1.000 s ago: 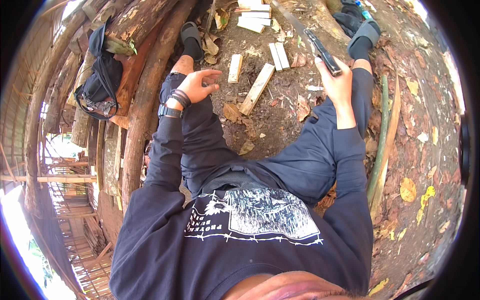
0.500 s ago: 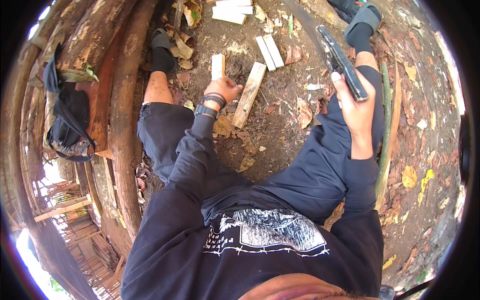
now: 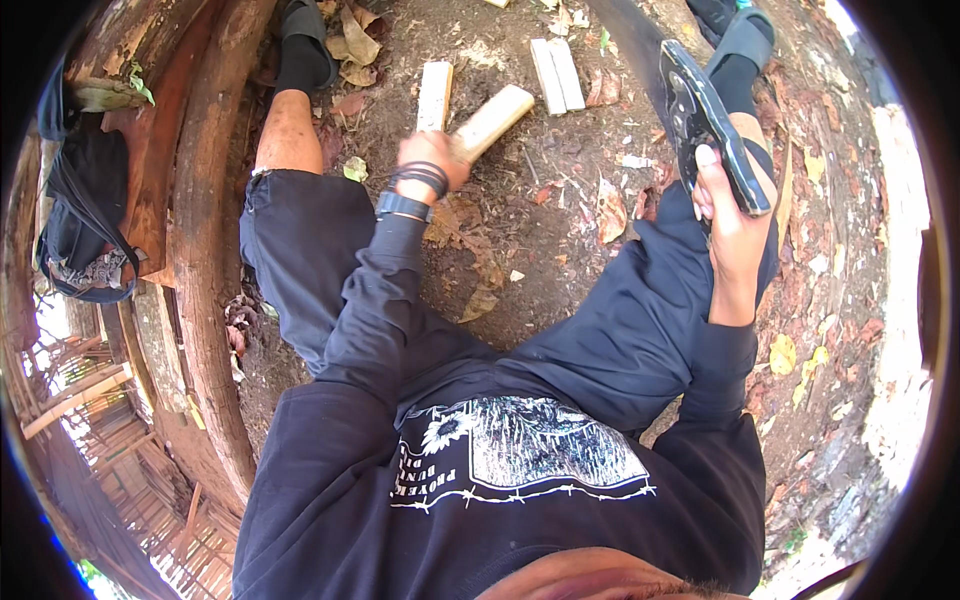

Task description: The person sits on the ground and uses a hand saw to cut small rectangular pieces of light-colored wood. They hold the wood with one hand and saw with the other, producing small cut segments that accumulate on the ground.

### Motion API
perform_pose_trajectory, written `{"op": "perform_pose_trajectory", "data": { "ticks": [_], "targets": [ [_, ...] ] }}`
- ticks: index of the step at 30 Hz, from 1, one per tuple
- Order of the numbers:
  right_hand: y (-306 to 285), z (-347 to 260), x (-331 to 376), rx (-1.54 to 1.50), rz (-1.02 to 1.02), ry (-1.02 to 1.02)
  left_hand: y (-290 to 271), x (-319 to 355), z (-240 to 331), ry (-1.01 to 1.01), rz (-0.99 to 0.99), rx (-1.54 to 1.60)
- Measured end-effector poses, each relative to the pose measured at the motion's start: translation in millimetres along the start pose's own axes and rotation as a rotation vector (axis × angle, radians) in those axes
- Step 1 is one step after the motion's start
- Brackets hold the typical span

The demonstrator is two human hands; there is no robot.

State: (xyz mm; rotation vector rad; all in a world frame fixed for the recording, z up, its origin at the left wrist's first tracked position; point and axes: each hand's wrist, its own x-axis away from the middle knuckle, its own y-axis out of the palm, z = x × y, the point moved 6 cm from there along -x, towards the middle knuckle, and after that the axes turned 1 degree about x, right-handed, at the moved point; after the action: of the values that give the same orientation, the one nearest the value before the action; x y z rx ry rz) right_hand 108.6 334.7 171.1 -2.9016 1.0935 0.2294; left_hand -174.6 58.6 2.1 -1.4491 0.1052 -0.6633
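Note:
My left hand (image 3: 433, 165) is closed round the near end of a pale wooden block (image 3: 495, 118), which slants up to the right. Just beyond that hand another block (image 3: 434, 95) lies on the dirt, its near end partly hidden. My right hand (image 3: 735, 215) grips a hand saw (image 3: 712, 130) by its worn black handle, above my right knee. The grey saw blade (image 3: 640, 45) points away from me and is smeared by motion.
Two pale blocks (image 3: 557, 76) lie side by side on the dirt ahead. Along my left runs a long log (image 3: 205, 250), with a black bag (image 3: 90, 215) beyond it. Dry leaves (image 3: 610, 212) are scattered between my legs. Bark-strewn ground (image 3: 830, 270) spreads on the right.
My left hand has taken hold of the long block that lay beside it, and the block has turned clockwise. The saw has shifted slightly right. The whole view has moved a little.

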Motion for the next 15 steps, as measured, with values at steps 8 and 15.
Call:
{"op": "perform_pose_trajectory", "data": {
  "ticks": [8,15],
  "targets": [
    [13,1,-6,0.056,0.008,-0.005,-65,-113,-53,0.064,0.138,0.339],
    [6,17,-4,0.238,-0.019,0.005,-1,-121,-47,-0.215,0.321,0.222]
  ]
}}
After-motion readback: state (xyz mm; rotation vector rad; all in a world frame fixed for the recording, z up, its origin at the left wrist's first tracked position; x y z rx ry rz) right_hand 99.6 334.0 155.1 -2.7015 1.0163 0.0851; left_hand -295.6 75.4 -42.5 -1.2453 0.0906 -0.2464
